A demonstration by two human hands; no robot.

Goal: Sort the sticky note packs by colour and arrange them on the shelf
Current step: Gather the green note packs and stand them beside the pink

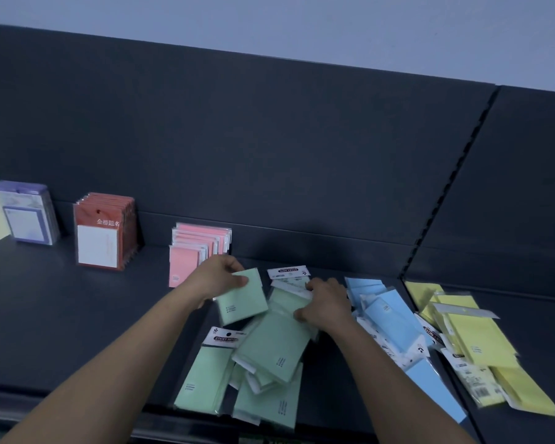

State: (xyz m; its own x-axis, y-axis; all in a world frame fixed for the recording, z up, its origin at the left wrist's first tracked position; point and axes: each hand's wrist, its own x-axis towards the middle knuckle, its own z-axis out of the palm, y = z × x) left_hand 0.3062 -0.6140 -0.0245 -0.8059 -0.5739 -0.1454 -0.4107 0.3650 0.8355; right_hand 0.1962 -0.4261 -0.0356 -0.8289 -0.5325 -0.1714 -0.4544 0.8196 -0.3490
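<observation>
Both hands work over a dark shelf (61,315), seen from above. Left hand (220,277): fingers and thumb curled round the top edge of a green pack (242,296), which is tilted, its lower edge overlapping the green pile (271,354). Right hand (326,304): fingers bent over the white header of a second green pack (284,302), thumb pressed against its near side; this pack lies on the same pile.

Green pile: loose, overlapping packs at centre front, some face down with their "STICKY NOTE" headers showing. Blue packs (394,322): an untidy heap just right of the green ones, touching the right wrist. Yellow packs (471,341): a further loose heap at far right, beyond the shelf's dividing joint.

Pink packs (199,248): standing upright in a neat row against the back panel (269,139), just beyond the left hand. Red packs (104,232) and purple packs (28,216): two more upright rows, farther left, well apart from the hands.
</observation>
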